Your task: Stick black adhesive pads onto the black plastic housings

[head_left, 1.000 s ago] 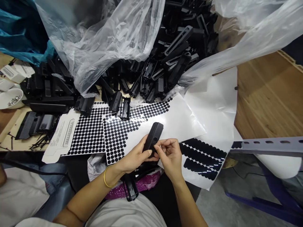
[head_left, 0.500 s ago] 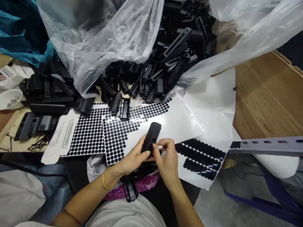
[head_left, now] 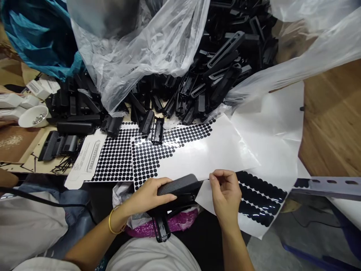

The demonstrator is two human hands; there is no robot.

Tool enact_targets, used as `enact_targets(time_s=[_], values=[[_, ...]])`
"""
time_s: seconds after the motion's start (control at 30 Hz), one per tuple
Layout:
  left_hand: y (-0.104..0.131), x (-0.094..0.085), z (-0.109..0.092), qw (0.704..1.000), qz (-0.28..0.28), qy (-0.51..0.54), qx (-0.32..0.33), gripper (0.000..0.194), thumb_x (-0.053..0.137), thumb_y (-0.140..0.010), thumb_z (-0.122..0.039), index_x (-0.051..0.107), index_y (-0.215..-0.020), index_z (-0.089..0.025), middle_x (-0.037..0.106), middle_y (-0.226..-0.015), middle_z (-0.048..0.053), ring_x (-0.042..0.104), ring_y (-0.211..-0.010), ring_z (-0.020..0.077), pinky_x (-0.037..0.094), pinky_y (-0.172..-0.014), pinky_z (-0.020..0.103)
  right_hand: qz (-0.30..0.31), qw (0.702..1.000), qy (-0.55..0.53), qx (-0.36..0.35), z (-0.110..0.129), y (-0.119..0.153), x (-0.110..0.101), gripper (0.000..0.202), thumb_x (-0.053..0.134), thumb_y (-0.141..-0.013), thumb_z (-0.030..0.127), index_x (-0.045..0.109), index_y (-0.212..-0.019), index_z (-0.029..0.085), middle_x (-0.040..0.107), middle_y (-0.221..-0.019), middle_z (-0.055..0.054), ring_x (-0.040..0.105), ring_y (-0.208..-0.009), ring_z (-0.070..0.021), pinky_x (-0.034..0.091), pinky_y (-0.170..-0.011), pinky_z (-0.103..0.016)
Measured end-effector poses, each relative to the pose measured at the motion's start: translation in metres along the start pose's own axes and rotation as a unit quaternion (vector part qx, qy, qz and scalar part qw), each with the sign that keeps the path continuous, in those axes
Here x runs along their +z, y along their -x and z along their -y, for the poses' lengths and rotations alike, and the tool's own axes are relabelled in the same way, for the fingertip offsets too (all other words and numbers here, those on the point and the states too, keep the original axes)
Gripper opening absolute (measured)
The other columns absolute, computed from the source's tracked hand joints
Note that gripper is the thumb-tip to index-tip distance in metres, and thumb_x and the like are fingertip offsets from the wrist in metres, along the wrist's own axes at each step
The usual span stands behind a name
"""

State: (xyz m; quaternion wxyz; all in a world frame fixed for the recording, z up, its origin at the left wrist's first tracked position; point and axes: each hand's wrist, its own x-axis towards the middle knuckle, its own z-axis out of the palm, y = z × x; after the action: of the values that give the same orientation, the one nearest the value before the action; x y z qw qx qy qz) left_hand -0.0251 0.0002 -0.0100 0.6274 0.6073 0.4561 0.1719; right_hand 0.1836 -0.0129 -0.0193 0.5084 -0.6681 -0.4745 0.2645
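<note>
My left hand (head_left: 150,194) is closed around a black textured plastic part (head_left: 180,183), held tilted above my lap. To its right, my right hand (head_left: 227,194) is pinched at thumb and forefinger; a thin dark thing shows between the fingertips and the part, too small to make out. Behind both hands lies a sheet of round black stickers (head_left: 146,158), partly bare white. Another dotted sheet (head_left: 114,156) is left of it. Under the left hand, a black plastic frame (head_left: 161,227) rests on my lap near a pink bag (head_left: 180,222).
Black plastic parts (head_left: 183,94) are heaped at the back under clear plastic (head_left: 169,45). A white bowl of small metal pieces (head_left: 34,116) and a printed white card (head_left: 87,160) are at left. Black sticker strips (head_left: 259,199) lie right. Another person's clothed leg (head_left: 56,229) shows lower left.
The part in my left hand has tipped from nearly upright to nearly level and lower. My right hand has moved right, away from it. The view has shifted left.
</note>
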Motion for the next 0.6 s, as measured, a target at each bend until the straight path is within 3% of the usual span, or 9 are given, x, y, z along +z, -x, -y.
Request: enact_targets(time_s=[0.07, 0.13, 0.23, 0.27, 0.33, 0.43, 0.53, 0.6], values=[[-0.002, -0.011, -0.004, 0.997, -0.032, -0.067, 0.012, 0.028, 0.062, -0.076, -0.042, 0.067, -0.094, -0.02, 0.069, -0.096, 0.005, 0.063, -0.082, 0.0192, 0.047, -0.073, 0.029, 0.028, 0.999, 0.021, -0.018, 0.003, 0.001, 0.002, 0.003, 0.054, -0.079, 0.023, 0.052, -0.08, 0.021, 0.054, -0.073, 0.001, 0.051, -0.067, -0.0136, 0.043, -0.065, -0.028], [-0.015, -0.022, -0.011, 0.984, -0.125, -0.118, 0.039, 0.03, 0.057, -0.08, -0.043, 0.066, -0.096, -0.019, 0.069, -0.098, 0.006, 0.062, -0.085, 0.0195, 0.048, -0.074, 0.029, 0.071, 0.996, 0.044, -0.041, 0.008, 0.003, 0.009, 0.002, 0.052, -0.08, 0.021, 0.052, -0.078, 0.021, 0.054, -0.071, 0.001, 0.051, -0.064, -0.0133, 0.043, -0.063, -0.027], [-0.054, -0.039, -0.022, 0.917, -0.322, -0.223, 0.075, 0.037, 0.051, -0.084, -0.04, 0.057, -0.11, -0.015, 0.064, -0.108, 0.012, 0.058, -0.097, 0.0232, 0.045, -0.081, 0.034, 0.149, 0.983, 0.073, -0.074, 0.013, 0.006, 0.028, 0.005, 0.048, -0.083, 0.02, 0.052, -0.08, 0.022, 0.056, -0.073, 0.0, 0.052, -0.063, -0.0136, 0.044, -0.059, -0.027], [-0.068, -0.045, -0.025, 0.894, -0.361, -0.257, 0.069, 0.041, 0.051, -0.084, -0.04, 0.053, -0.114, -0.013, 0.063, -0.11, 0.014, 0.057, -0.101, 0.0251, 0.044, -0.084, 0.036, 0.173, 0.978, 0.082, -0.085, 0.013, 0.007, 0.035, 0.007, 0.047, -0.084, 0.019, 0.052, -0.08, 0.022, 0.057, -0.074, -0.001, 0.053, -0.064, -0.014, 0.044, -0.059, -0.027], [-0.091, -0.056, -0.029, 0.871, -0.373, -0.32, 0.014, 0.045, 0.052, -0.084, -0.042, 0.051, -0.115, -0.01, 0.063, -0.105, 0.017, 0.059, -0.096, 0.0287, 0.044, -0.08, 0.038, 0.212, 0.965, 0.105, -0.112, 0.014, 0.009, 0.052, 0.009, 0.044, -0.085, 0.018, 0.053, -0.082, 0.021, 0.059, -0.077, -0.003, 0.055, -0.067, -0.0154, 0.046, -0.06, -0.027], [-0.104, -0.067, -0.03, 0.858, -0.356, -0.368, -0.037, 0.025, 0.048, -0.087, -0.034, 0.057, -0.096, -0.012, 0.064, -0.086, 0.013, 0.061, -0.081, 0.0275, 0.043, -0.071, 0.036, 0.241, 0.945, 0.152, -0.16, 0.012, 0.011, 0.077, 0.013, 0.041, -0.086, 0.016, 0.054, -0.086, 0.019, 0.061, -0.079, -0.006, 0.057, -0.074, -0.0185, 0.047, -0.064, -0.03], [-0.093, -0.067, -0.025, 0.88, -0.356, -0.315, 0.005, 0.02, 0.047, -0.087, -0.031, 0.055, -0.075, -0.017, 0.057, -0.065, 0.004, 0.056, -0.065, 0.0204, 0.04, -0.064, 0.031, 0.253, 0.918, 0.23, -0.199, 0.012, 0.011, 0.098, 0.012, 0.043, -0.086, 0.017, 0.056, -0.087, 0.017, 0.063, -0.08, -0.009, 0.057, -0.077, -0.023, 0.047, -0.067, -0.035], [-0.081, -0.061, -0.019, 0.9, -0.366, -0.226, 0.067, 0.022, 0.048, -0.085, -0.033, 0.052, -0.069, -0.019, 0.054, -0.065, 0.001, 0.053, -0.063, 0.0163, 0.039, -0.063, 0.028, 0.261, 0.906, 0.266, -0.201, 0.012, 0.009, 0.105, 0.01, 0.046, -0.085, 0.016, 0.056, -0.083, 0.017, 0.063, -0.079, -0.01, 0.056, -0.076, -0.0246, 0.045, -0.067, -0.037]])
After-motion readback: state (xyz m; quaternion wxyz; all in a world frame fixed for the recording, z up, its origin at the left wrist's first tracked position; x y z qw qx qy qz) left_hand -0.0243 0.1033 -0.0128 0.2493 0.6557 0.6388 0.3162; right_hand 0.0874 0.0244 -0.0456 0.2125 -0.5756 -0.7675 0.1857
